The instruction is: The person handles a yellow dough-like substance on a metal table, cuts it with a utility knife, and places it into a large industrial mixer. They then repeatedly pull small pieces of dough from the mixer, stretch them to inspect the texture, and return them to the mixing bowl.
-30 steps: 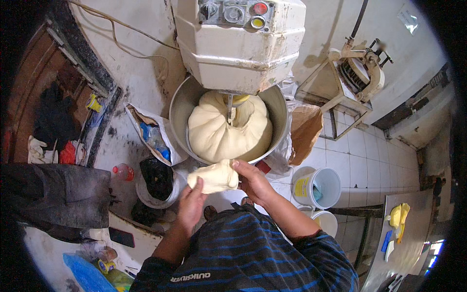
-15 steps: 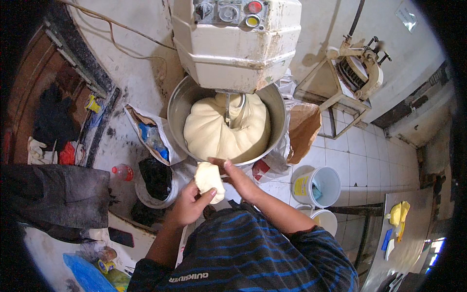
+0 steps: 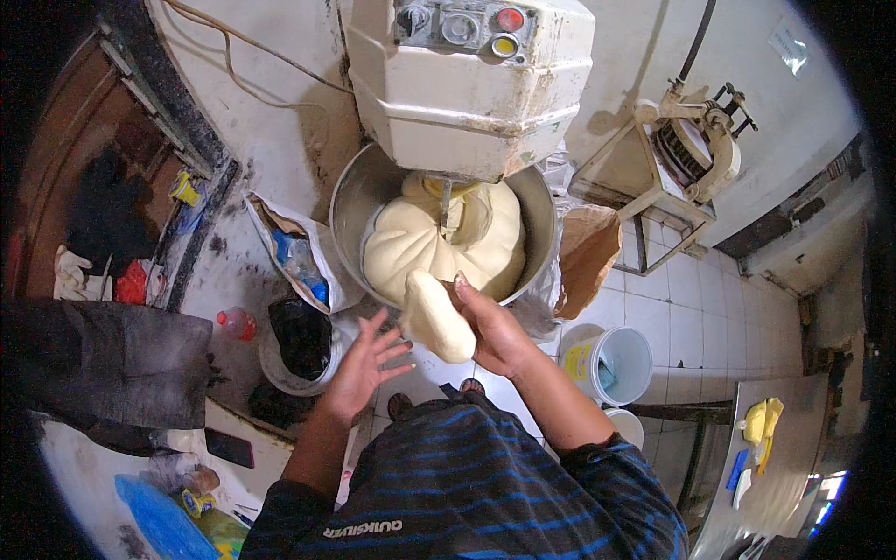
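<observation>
A stretched, pale piece of dough hangs in front of the mixer bowl's near rim, with my right hand closed on its right side. My left hand is just left of the piece, fingers spread and holding nothing. Beyond both hands, a large folded mass of dough fills much of the metal mixing bowl. The mixer's metal hook reaches down into the middle of that dough. My right fingertips behind the small piece are partly hidden.
Above the bowl looms the white mixer head with its knobs and buttons. Open sacks flank the bowl, a paper one at right. White buckets stand on the tiled floor at right, and a bin with a black liner at left.
The dough piece has gone from my left hand to my right and is now longer. My left hand has let go and spread its fingers.
</observation>
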A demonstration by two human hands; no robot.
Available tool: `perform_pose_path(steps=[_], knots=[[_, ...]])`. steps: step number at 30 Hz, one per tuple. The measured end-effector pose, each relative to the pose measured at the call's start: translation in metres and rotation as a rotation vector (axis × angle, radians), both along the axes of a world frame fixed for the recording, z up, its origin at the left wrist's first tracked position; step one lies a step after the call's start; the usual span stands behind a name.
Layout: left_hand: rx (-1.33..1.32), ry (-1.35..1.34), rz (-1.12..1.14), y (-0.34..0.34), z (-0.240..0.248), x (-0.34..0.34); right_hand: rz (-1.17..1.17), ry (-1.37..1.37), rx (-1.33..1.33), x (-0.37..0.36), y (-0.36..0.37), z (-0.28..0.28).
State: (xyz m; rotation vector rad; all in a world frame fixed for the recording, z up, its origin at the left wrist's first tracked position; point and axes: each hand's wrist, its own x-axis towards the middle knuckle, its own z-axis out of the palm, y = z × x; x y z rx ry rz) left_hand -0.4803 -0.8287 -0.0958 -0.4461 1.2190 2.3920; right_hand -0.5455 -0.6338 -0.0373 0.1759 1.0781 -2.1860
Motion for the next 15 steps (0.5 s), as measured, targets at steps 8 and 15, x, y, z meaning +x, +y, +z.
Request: perform_pose_path(steps=[8,15], knots=[[0.377,0.125,-0.069,0.035,-0.020,0.011,0.275,0.128,-0.271,0.002,-0.008,-0.010],[0.197,0.287,0.146,-0.010,0.043,-0.004,0.174,0.101,-0.207,-0.003,-0.003,-0.019]])
